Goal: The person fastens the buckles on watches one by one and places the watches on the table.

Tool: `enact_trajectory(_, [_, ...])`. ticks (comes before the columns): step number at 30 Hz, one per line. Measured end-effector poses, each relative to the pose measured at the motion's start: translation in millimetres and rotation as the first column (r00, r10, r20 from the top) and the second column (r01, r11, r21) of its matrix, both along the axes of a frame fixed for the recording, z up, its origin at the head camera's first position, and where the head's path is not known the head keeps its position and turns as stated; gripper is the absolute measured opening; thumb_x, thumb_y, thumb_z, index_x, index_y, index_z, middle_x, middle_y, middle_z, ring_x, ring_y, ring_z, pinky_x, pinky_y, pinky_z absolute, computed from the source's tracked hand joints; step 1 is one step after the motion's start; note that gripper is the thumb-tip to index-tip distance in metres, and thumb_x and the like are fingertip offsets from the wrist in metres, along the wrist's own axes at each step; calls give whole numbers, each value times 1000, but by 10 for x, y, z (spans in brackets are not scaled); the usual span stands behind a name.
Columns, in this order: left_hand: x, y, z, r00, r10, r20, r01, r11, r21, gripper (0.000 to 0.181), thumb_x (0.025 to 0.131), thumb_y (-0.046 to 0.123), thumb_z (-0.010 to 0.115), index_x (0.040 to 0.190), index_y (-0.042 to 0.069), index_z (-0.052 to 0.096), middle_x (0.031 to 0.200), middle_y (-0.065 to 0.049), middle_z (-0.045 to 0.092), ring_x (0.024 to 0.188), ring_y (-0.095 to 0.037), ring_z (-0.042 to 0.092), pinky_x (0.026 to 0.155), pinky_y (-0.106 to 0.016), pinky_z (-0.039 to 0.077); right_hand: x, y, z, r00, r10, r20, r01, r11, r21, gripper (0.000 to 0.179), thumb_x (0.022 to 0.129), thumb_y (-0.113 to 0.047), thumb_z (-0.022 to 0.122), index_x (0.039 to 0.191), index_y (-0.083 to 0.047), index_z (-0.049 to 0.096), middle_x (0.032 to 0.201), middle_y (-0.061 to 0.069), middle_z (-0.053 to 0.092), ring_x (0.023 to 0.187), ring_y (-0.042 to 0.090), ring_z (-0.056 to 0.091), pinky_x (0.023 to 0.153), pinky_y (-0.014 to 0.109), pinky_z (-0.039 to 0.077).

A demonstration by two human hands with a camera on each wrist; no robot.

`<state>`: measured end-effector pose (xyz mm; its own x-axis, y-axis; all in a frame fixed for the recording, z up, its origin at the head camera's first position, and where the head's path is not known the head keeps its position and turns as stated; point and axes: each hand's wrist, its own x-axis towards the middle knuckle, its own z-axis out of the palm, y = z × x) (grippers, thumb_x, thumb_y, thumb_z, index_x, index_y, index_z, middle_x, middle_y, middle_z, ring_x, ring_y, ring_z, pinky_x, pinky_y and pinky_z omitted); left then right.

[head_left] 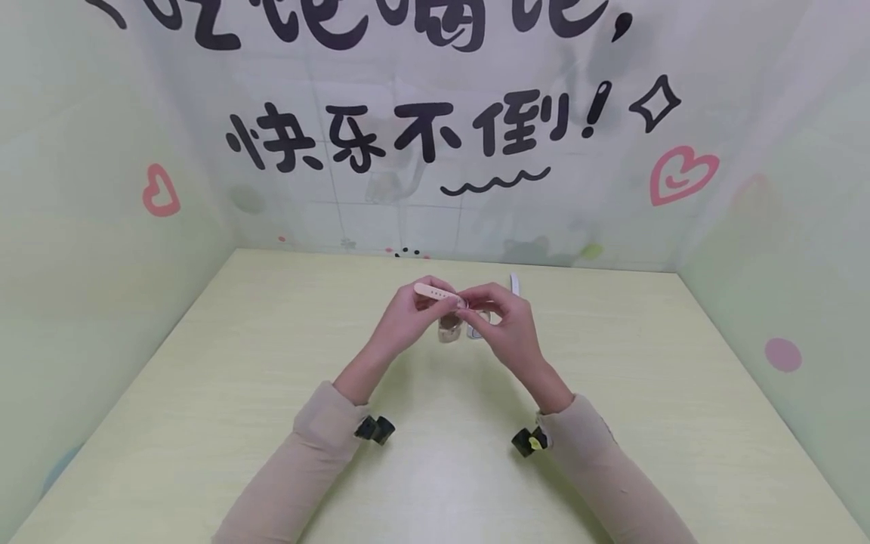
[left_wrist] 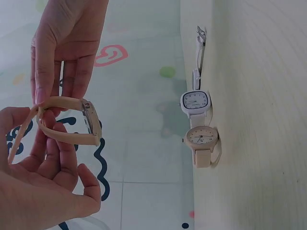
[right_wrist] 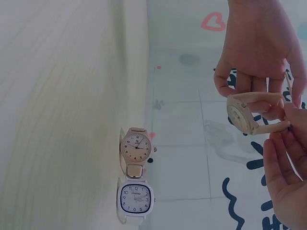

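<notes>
A peach-strapped wristwatch (left_wrist: 92,122) is held up off the table, its strap bent into a loop with the two ends meeting between both hands. My left hand (head_left: 411,313) holds one side, with the strap's long perforated tail (head_left: 435,292) rising past the thumb. From the other side, my right hand (head_left: 506,325) pinches the strap at the meeting point; fingers partly hide the buckle there. Behind them on the table stand a pinkish-beige round-dial watch (right_wrist: 136,147) and a white watch (right_wrist: 135,199) with a squarish dial, side by side.
The pale wooden table (head_left: 272,363) meets a printed backdrop wall (head_left: 421,219) behind the watches, with side panels left and right. A silvery band (left_wrist: 200,48) extends beyond the white watch. Small black cameras (head_left: 375,429) sit at both cuffs.
</notes>
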<state>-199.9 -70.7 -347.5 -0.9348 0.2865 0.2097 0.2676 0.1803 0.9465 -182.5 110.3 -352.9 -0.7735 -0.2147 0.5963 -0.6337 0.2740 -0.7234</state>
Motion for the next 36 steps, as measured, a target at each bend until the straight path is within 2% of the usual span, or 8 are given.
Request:
enact_trajectory(5, [7, 37, -20, 998, 51, 37, -51, 999, 1, 15, 95, 10, 64, 105, -1, 65, 98, -16, 70, 78, -10, 60, 73, -26, 51, 100, -40, 94, 1000, -4, -27, 5, 999, 34, 20, 82, 8, 74, 101, 10, 68, 97, 23, 71, 89, 33, 69, 84, 45, 60])
enact_trajectory(10, [1, 61, -33, 996, 64, 63, -64, 998, 0, 14, 92, 6, 63, 103, -1, 64, 96, -13, 69, 77, -10, 60, 73, -27, 52, -9, -18, -58, 999, -4, -40, 6, 999, 44, 23, 82, 2, 77, 104, 5, 70, 100, 19, 72, 91, 30, 69, 85, 43, 60])
enact_trajectory(14, [1, 54, -32, 997, 32, 65, -32, 999, 5, 16, 92, 7, 62, 107, -1, 63, 101, -14, 68, 83, -11, 62, 77, -25, 53, -76, 10, -132, 999, 2, -55, 0, 999, 37, 23, 84, -4, 77, 105, 0, 72, 101, 14, 73, 91, 26, 69, 84, 37, 61])
enact_trajectory(17, [-1, 25, -29, 998, -31, 51, 30, 999, 20, 21, 94, 8, 64, 113, -1, 60, 108, -16, 66, 92, -14, 63, 90, -33, 53, -89, 25, -132, 999, 5, -47, -5, 1000, 3, 20, 85, -5, 76, 105, -1, 72, 101, 13, 74, 91, 24, 71, 82, 30, 61])
enact_trajectory(21, [-7, -26, -35, 995, -98, 17, 98, 995, 9, 26, 94, 6, 66, 118, -1, 59, 114, -18, 65, 99, -16, 62, 104, -45, 48, -83, 41, -113, 1000, 19, 4, -19, 999, -49, 16, 88, -3, 73, 104, 1, 71, 100, 15, 74, 91, 16, 71, 81, 22, 60])
enact_trajectory(28, [-8, -59, -43, 994, -104, 24, 103, 995, 8, 28, 93, 7, 68, 119, 0, 58, 116, -19, 67, 104, -19, 65, 106, -46, 48, -83, 67, -78, 985, 66, 159, -45, 990, -132, 14, 94, -1, 65, 104, 8, 68, 101, 22, 70, 90, 2, 66, 82, 19, 58])
enact_trajectory(33, [-26, -70, -40, 994, -98, 37, 98, 995, 12, 29, 92, 7, 70, 118, 0, 60, 115, -15, 67, 105, -19, 66, 104, -42, 50, -99, 91, -85, 964, 108, 242, -58, 977, -207, 17, 94, 0, 64, 108, 9, 64, 98, 2, 70, 91, 5, 66, 83, 20, 58])
enact_trajectory(36, [-32, -66, -36, 995, -96, 40, 95, 995, 27, 28, 91, 6, 70, 117, 0, 62, 114, -15, 67, 101, -16, 67, 99, -35, 54, -100, 93, -84, 966, 115, 231, -62, 973, -223, 22, 94, 1, 65, 114, 8, 62, 102, -6, 68, 95, 5, 66, 85, 20, 57])
